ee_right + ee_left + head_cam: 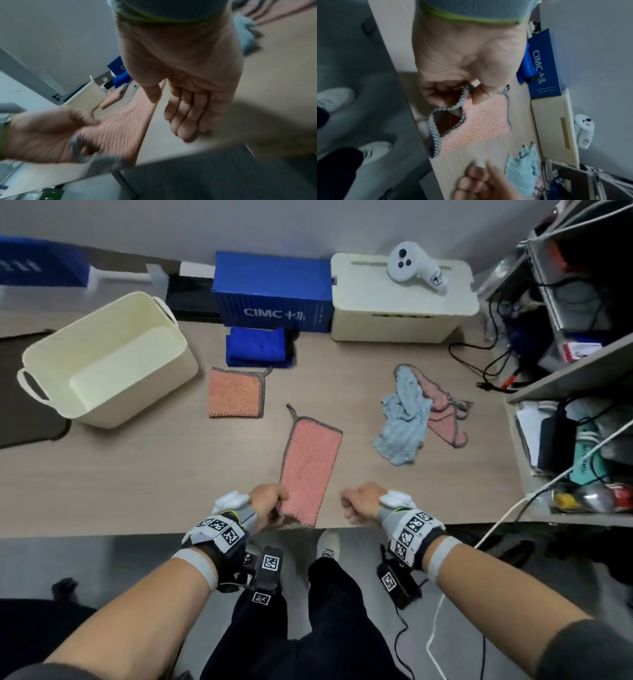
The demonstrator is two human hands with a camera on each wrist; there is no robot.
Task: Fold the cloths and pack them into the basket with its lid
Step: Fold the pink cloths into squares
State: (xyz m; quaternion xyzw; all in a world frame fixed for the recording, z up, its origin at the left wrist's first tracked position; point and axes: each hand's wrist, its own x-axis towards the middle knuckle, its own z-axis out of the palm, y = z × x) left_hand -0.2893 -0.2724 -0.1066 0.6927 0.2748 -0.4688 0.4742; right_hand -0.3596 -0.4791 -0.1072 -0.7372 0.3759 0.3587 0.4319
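A pink cloth (310, 470) with grey edging lies on the wooden table, folded into a long strip running away from me. My left hand (270, 505) pinches its near left corner (464, 94) between thumb and fingers at the table's front edge. To the right of the cloth, my right hand (359, 503) hovers with loosely curled fingers (187, 112) and holds nothing. An open cream basket (154, 392) stands at the left. A folded orange cloth (236, 393) and a folded blue cloth (258, 347) lie behind the strip. At the right, a crumpled light blue cloth (404, 419) lies on another pink one (445, 419).
A blue model container (274, 296) and a cream lidded box (400, 309) stand along the back wall, with a white controller (411, 266) on the box. A cluttered shelf (565, 371) with cables borders the table on the right. The table's front edge (137, 534) is at my wrists.
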